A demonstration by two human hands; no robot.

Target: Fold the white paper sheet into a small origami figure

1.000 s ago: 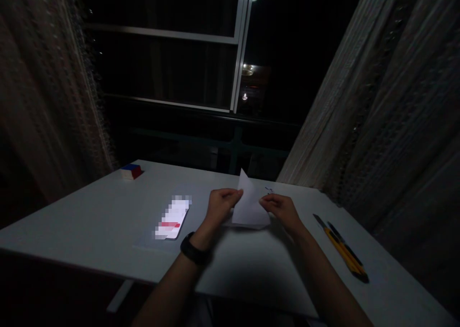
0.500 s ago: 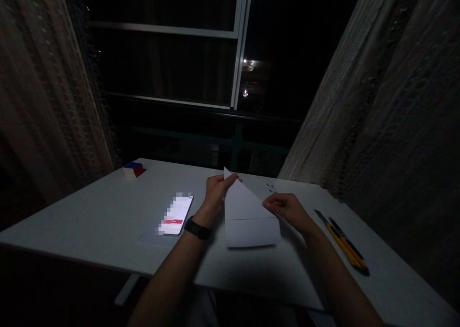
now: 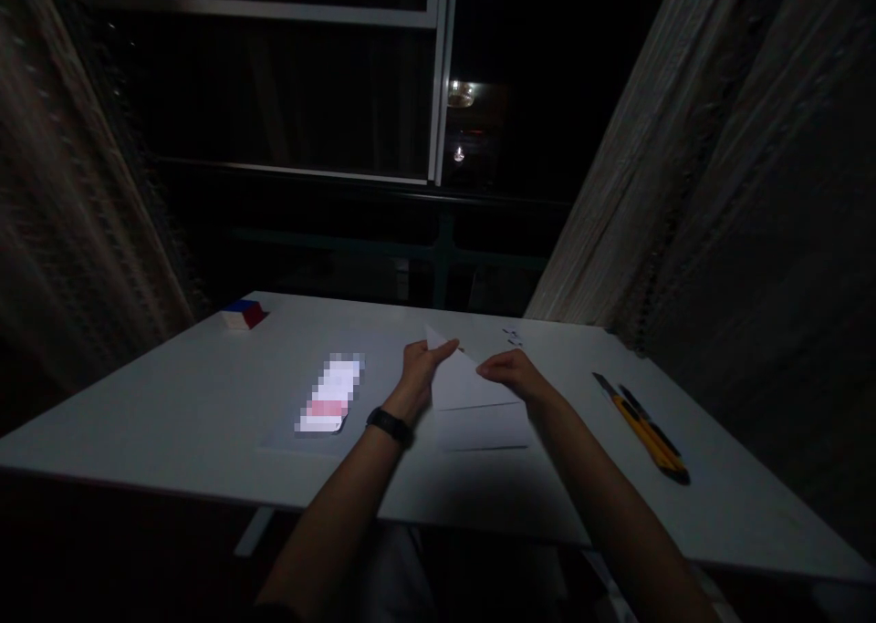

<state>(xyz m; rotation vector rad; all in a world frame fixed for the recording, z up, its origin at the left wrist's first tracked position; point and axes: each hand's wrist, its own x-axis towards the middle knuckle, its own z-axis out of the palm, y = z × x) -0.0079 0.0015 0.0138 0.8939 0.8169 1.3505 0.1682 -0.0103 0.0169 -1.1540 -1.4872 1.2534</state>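
On the white table (image 3: 171, 395), well clear of its edges, left hand (image 3: 419, 368) and right hand (image 3: 512, 374) pinch the folded paper (image 3: 483, 422).

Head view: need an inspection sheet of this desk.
Surface: white table, dimly lit.
Job's things: white paper, partly folded, lower part flat on the table.
Clutter: lit phone left of the paper; coloured cube at the far left corner; yellow cutter and dark pen at right.
Hands: left hand pinches the paper's raised corner; right hand on its slanted fold, grip unclear.
Cables: nothing seen.
Surroundings: dark window, curtains on both sides.
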